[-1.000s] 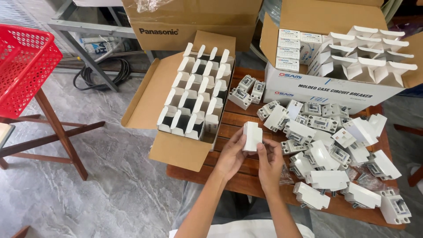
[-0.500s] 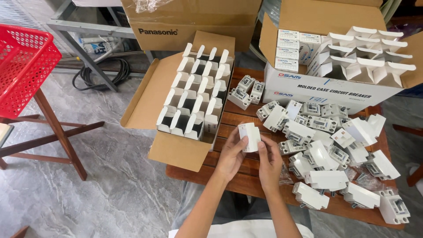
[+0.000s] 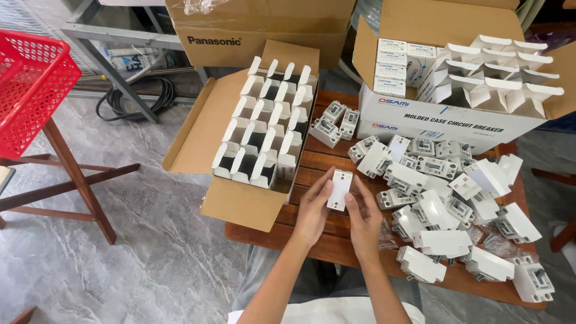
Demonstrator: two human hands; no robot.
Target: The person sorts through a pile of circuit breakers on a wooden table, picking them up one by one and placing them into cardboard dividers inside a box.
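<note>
Head view, looking down on a wooden bench (image 3: pixel 336 165) at lower centre of the frame. Both hands meet at lower centre over the bench's left part: the left hand (image 3: pixel 312 210) and the right hand (image 3: pixel 364 217) together pinch a small white carton (image 3: pixel 339 189), held upright between the fingertips of each, the left fingers on its left edge and the right fingers on its right edge and lower face. The carton sits just above the bench surface, close to the right wall of an open brown cardboard box (image 3: pixel 240 207).

That box, at centre left, overhangs the bench's left edge and holds rows of white cartons (image 3: pixel 264 123) standing upright with their top flaps open. To the right of the hands, a loose heap of white circuit breakers (image 3: pixel 444 204) covers the bench from centre to lower right; three more breakers (image 3: pixel 334 123) lie apart near the top of the bench. At upper right stands a large white printed box (image 3: pixel 444 123) with brown flaps, filled with further open-flapped white cartons (image 3: pixel 498 75). Another brown cardboard box (image 3: pixel 264 30) stands at upper centre. A red plastic basket (image 3: pixel 30 90) rests on a wooden stool (image 3: pixel 78 180) at the left, and a coil of black cable (image 3: pixel 135 102) lies on the grey marbled floor (image 3: pixel 150 264) at upper left.
</note>
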